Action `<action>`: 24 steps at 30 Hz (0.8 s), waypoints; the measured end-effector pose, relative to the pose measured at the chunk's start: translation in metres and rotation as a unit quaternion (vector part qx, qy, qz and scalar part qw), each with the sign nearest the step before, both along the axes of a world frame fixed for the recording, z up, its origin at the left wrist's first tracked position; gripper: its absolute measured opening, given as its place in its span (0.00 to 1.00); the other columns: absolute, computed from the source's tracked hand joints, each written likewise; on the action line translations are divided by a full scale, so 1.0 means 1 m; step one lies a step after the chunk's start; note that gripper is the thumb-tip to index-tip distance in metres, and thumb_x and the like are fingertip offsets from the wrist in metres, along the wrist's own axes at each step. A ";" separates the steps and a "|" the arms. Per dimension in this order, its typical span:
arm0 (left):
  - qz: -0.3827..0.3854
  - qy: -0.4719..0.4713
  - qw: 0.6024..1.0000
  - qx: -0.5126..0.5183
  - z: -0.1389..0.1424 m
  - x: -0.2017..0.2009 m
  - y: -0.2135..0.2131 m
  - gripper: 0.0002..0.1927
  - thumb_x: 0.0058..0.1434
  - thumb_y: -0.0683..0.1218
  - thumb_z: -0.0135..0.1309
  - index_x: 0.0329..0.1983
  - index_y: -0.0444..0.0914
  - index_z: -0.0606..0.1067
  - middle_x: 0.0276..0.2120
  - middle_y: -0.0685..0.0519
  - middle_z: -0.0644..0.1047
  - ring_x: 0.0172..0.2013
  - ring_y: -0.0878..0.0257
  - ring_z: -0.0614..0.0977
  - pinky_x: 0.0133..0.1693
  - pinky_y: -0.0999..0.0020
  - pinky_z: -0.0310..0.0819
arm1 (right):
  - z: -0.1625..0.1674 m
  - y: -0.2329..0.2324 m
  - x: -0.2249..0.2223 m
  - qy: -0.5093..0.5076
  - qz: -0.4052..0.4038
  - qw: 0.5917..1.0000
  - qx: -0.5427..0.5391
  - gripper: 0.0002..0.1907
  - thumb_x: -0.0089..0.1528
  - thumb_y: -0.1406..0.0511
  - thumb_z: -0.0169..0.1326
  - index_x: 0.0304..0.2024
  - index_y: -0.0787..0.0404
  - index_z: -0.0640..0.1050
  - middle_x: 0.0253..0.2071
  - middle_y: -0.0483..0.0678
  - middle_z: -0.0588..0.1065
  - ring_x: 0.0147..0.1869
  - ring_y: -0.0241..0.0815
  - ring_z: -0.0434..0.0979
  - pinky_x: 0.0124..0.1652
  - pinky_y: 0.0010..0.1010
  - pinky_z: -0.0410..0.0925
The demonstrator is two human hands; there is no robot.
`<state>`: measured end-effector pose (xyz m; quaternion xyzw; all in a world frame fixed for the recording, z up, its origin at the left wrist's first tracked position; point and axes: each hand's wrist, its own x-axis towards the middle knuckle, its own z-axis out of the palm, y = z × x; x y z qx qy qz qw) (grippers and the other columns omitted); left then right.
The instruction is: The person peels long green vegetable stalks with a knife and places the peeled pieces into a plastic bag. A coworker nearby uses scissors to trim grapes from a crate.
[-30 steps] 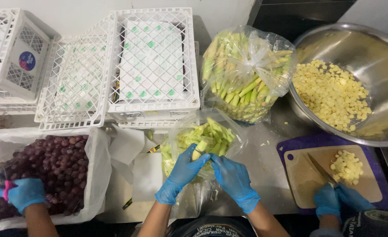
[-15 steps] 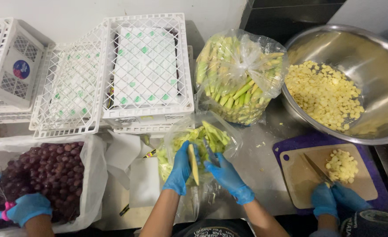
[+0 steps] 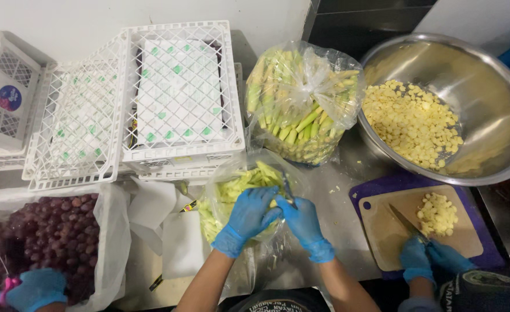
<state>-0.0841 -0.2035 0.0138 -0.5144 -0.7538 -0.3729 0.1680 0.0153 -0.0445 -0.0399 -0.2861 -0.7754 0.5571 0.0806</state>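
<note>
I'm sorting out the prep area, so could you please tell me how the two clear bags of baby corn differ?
The far bag stands tall and packed with whole green-husked ears, untouched; the near bag lies low, slack and open, holding loose pale-green husks. The far bag sits beside the steel bowl; the near bag lies under the left hand and right hand, which work at its mouth. Both are clear plastic on the steel counter.
</note>
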 end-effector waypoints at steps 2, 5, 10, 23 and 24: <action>-0.020 -0.079 0.982 -0.170 -0.012 -0.007 0.000 0.19 0.64 0.57 0.56 0.42 0.37 0.74 0.30 0.45 0.78 0.32 0.47 0.80 0.34 0.51 0.72 | 0.002 0.008 -0.002 -0.023 -0.031 0.997 -0.074 0.20 0.65 0.56 0.59 0.32 0.68 0.83 0.21 0.45 0.77 0.22 0.31 0.73 0.25 0.26 0.65; -0.004 -0.085 0.977 -0.193 -0.035 -0.024 -0.010 0.16 0.65 0.56 0.54 0.40 0.38 0.74 0.29 0.46 0.77 0.29 0.49 0.80 0.31 0.51 0.71 | 0.005 0.024 0.001 -0.024 -0.106 0.974 -0.200 0.15 0.63 0.57 0.57 0.32 0.63 0.80 0.19 0.43 0.74 0.18 0.31 0.68 0.19 0.25 0.61; 0.178 -0.074 0.981 0.017 -0.044 -0.016 -0.006 0.09 0.75 0.50 0.47 0.45 0.40 0.72 0.35 0.48 0.76 0.36 0.50 0.79 0.39 0.54 0.73 | 0.004 0.038 0.011 -0.002 -0.160 0.957 -0.244 0.14 0.63 0.57 0.55 0.29 0.59 0.77 0.17 0.44 0.71 0.14 0.32 0.64 0.15 0.27 0.57; 0.184 -0.009 0.983 0.022 -0.019 -0.029 -0.019 0.14 0.68 0.53 0.53 0.47 0.39 0.72 0.34 0.47 0.76 0.35 0.50 0.80 0.38 0.54 0.74 | 0.026 0.031 0.017 -0.043 -0.002 0.999 -0.017 0.21 0.64 0.55 0.57 0.25 0.63 0.82 0.17 0.44 0.72 0.17 0.33 0.67 0.21 0.26 0.61; 0.116 0.022 0.992 0.040 -0.018 -0.024 -0.016 0.16 0.66 0.52 0.54 0.49 0.37 0.72 0.36 0.46 0.77 0.36 0.50 0.80 0.39 0.54 0.74 | 0.032 0.029 0.017 -0.020 0.046 0.995 0.089 0.20 0.65 0.55 0.58 0.26 0.63 0.83 0.17 0.45 0.70 0.17 0.33 0.67 0.22 0.24 0.61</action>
